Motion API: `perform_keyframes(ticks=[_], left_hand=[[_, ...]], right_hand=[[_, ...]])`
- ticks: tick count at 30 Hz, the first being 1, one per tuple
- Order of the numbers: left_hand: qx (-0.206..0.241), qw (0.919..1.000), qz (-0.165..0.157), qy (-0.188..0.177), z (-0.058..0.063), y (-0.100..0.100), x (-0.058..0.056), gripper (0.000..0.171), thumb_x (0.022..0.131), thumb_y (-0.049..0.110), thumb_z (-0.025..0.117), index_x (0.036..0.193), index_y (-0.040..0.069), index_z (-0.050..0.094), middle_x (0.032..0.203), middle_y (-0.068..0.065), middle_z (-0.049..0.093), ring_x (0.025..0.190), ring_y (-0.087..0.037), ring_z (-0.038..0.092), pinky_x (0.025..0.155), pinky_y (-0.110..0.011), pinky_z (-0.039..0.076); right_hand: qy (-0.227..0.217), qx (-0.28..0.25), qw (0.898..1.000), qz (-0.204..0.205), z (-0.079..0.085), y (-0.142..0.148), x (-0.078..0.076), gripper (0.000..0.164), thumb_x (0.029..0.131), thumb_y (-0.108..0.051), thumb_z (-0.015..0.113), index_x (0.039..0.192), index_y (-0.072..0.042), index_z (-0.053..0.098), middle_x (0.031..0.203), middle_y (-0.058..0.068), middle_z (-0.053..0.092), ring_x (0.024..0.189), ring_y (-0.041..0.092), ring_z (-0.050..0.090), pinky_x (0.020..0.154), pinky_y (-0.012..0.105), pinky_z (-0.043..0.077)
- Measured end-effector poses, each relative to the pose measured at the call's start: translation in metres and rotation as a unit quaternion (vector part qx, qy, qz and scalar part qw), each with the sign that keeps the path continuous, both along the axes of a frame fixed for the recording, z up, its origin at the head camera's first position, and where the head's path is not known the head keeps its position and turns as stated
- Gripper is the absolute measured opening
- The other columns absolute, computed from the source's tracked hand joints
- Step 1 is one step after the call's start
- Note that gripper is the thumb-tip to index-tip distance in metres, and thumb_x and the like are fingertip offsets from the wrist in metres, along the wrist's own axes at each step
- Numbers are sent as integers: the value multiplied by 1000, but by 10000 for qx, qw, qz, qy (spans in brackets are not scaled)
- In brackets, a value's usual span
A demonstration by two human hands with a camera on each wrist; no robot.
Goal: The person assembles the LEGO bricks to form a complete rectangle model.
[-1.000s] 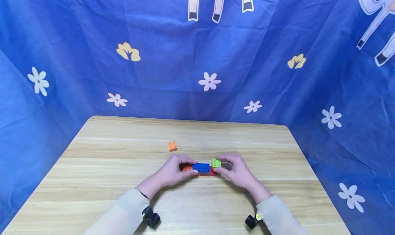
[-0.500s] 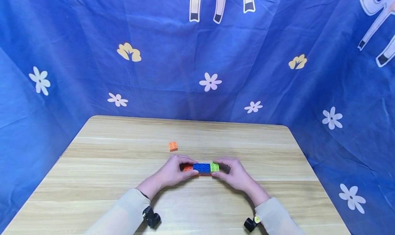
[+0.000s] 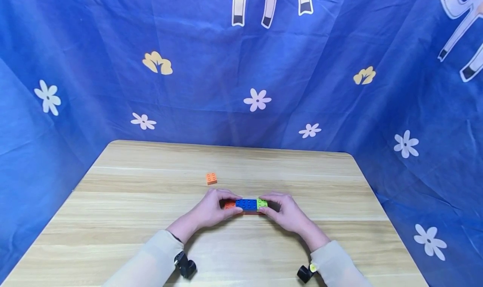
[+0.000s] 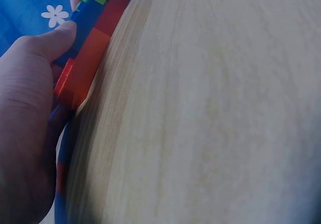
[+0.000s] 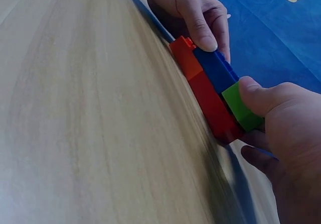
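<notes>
In the head view a row of toy building bricks lies between my two hands. The bottom layer is an orange brick (image 5: 186, 61) end to end with a red brick (image 5: 213, 106). On top, a blue brick (image 3: 246, 205) bridges both, and a lime-green brick (image 3: 261, 204) sits flush against its right end, over the red one. My left hand (image 3: 211, 207) pinches the blue brick near its left end between thumb and fingers. With thumb in front and fingers behind, my right hand (image 3: 284, 211) grips the green brick.
A loose orange brick (image 3: 211, 178) lies on the wooden table (image 3: 151, 169), behind and left of the row. Past the table's far edge hangs a blue curtain (image 3: 203, 111) with printed flowers. Small black cameras (image 3: 185, 267) are strapped at the wrists.
My right hand has brought the green brick left and down, from above the red brick's right end to level with the blue brick. My left hand stays in place.
</notes>
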State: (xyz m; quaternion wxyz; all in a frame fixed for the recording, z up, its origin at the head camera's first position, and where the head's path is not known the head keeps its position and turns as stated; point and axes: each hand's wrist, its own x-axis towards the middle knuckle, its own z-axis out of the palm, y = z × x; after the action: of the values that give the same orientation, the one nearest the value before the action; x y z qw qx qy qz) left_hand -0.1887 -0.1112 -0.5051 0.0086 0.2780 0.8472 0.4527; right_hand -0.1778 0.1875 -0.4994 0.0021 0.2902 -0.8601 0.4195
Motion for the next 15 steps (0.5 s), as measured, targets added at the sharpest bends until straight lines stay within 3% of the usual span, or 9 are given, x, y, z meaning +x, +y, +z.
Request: perform_keyframes(ticks=[7, 15], left_hand=[[-5, 10000, -13, -4, 0, 0, 0, 37, 90, 40, 87, 119, 18, 81, 108, 9, 77, 101, -9, 69, 88, -33, 56], [27, 9999, -87, 45, 2, 1, 1, 37, 90, 38, 87, 119, 16, 81, 108, 8, 77, 102, -10, 70, 91, -34, 56]], right_hand=[[-36, -46, 9999, -103, -3, -3, -1, 34, 95, -30, 83, 126, -15, 79, 122, -4, 75, 114, 15, 69, 102, 44, 54], [116, -267, 9996, 55, -6, -2, -6, 31, 93, -26, 86, 121, -14, 81, 115, -5, 77, 108, 14, 72, 100, 42, 55]])
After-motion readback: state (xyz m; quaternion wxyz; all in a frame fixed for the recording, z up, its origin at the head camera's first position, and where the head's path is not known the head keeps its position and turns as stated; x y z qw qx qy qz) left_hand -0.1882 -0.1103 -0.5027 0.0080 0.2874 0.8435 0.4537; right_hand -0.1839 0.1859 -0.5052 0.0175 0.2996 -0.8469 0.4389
